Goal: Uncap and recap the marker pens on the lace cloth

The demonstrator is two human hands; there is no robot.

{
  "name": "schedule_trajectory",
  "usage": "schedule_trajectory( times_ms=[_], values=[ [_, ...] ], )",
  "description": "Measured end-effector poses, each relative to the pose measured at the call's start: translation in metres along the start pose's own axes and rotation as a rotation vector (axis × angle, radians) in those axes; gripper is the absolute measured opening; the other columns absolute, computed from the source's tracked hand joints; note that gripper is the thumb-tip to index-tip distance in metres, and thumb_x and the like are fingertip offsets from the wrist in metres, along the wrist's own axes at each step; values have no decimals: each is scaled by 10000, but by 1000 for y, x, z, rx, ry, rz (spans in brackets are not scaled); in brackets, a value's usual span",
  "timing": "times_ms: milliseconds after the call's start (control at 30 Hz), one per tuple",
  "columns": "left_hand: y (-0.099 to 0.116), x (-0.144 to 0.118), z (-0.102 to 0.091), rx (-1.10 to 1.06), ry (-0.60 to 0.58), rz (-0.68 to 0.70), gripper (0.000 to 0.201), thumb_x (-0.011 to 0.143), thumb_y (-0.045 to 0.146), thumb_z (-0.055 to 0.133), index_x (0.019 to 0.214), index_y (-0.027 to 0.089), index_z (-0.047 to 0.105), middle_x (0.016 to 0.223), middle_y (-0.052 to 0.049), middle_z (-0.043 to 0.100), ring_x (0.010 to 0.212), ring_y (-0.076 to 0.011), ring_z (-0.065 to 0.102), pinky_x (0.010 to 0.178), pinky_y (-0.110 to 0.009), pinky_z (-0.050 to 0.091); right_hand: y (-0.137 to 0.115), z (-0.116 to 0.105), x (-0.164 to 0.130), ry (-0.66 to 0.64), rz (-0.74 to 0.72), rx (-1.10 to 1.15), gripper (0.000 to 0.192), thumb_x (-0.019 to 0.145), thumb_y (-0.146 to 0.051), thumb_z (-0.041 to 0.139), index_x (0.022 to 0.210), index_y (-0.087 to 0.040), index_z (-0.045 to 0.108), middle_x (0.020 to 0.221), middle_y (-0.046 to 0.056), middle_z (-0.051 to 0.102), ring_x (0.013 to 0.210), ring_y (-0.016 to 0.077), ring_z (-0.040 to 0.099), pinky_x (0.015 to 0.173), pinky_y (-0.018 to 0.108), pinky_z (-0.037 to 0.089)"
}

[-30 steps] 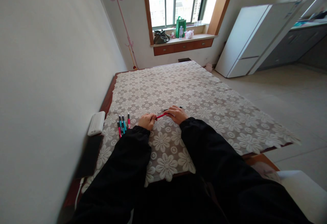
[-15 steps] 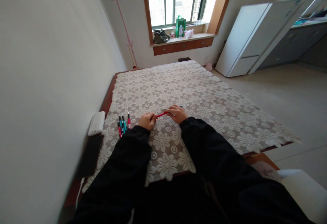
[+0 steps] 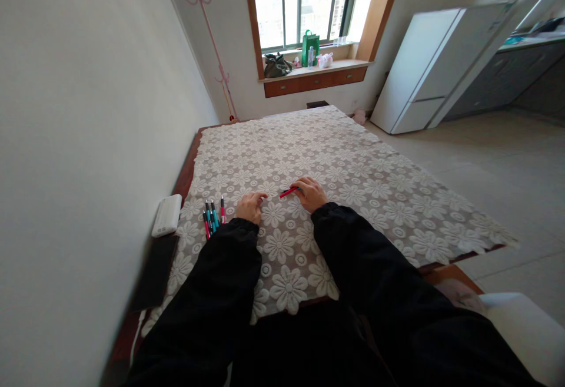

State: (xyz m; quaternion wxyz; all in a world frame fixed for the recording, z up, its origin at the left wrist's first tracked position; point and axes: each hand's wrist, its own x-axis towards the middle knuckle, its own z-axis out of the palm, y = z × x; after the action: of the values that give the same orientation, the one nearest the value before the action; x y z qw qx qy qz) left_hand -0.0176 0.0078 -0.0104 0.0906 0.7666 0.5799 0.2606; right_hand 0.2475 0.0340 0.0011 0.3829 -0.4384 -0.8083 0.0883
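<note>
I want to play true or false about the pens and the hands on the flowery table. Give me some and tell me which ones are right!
1. The right hand holds a red pen. True.
2. The left hand grips the red pen too. False: it rests apart from it on the tablecloth.
3. A bunch of pens lies left of the left hand. True.
4. The white box sits in the middle of the table. False: it is at the left edge, by the wall.
5. A green bag stands on the windowsill. True.

No writing, label, brand or number can be read anywhere.
</note>
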Motion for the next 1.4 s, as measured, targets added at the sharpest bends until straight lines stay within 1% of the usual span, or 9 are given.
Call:
schedule_trajectory(
  times_ms=[167,333,433,567,667,833,967,1233,1400],
  values=[
    [-7,0,2,40,17,-36,353,914,105,509,1098,266,764,1114,-67,712,1099,-279,622,979,-412,469,1,-2,0,-18,12,-19,171,933,-217,611,1036,-245,745,1081,69,704,1083,251,587,1003,428,458],
    [-6,1,0,32,-5,-46,350,952,148,500,1134,269,773,1116,-76,706,1104,-273,615,986,-415,464,-1,1,-2,-189,-84,-85,126,905,-271,691,994,-271,780,1133,59,694,1107,261,573,968,441,431],
    [-1,0,-2,21,-30,31,363,980,179,477,1177,275,765,1102,-74,699,1086,-264,613,976,-415,461,-2,4,-3,-239,-98,-112,170,865,-276,749,1032,-272,778,1195,58,684,1158,279,564,966,444,415],
    [6,-2,-3,-12,-75,175,346,1009,227,466,1191,282,755,1068,-65,702,1080,-253,607,984,-411,449,-5,4,-4,-211,-145,-73,337,880,-364,773,1200,-267,726,1216,70,681,1156,262,570,983,416,406],
    [10,-2,-4,-38,-50,165,335,1018,239,457,1184,272,745,1073,-64,709,1091,-248,609,998,-406,450,-6,6,-4,-241,-147,-58,379,891,-401,769,1236,-262,697,1193,68,696,1136,256,575,969,400,405],
    [8,-2,-4,-56,-4,77,289,995,223,491,1161,257,724,1153,-60,717,1132,-246,614,1022,-398,458,-2,8,-3,-321,-124,-99,111,944,-284,687,1035,-253,743,1074,48,711,1065,236,576,916,376,398],
    [3,-2,-2,-4,23,6,263,922,174,574,1142,230,707,1120,-64,733,1093,-271,629,1001,-428,463,-4,5,-2,-314,-99,-131,96,924,-235,665,988,-243,736,1044,47,709,1048,240,573,907,381,384],
    [1,-1,-1,14,-4,1,203,904,184,608,1065,235,720,1113,-69,740,1109,-288,627,1017,-444,465,-6,-2,-2,-309,-44,-220,119,823,-181,667,927,-222,709,1026,61,697,1043,256,572,897,390,385],
    [7,-2,-5,-32,-2,85,211,955,226,575,1088,251,738,1120,-58,732,1112,-258,624,1026,-419,464,-9,-1,-3,-227,-66,-149,224,883,-301,707,1099,-243,720,1104,71,693,1097,264,574,942,399,398]
  ],
)
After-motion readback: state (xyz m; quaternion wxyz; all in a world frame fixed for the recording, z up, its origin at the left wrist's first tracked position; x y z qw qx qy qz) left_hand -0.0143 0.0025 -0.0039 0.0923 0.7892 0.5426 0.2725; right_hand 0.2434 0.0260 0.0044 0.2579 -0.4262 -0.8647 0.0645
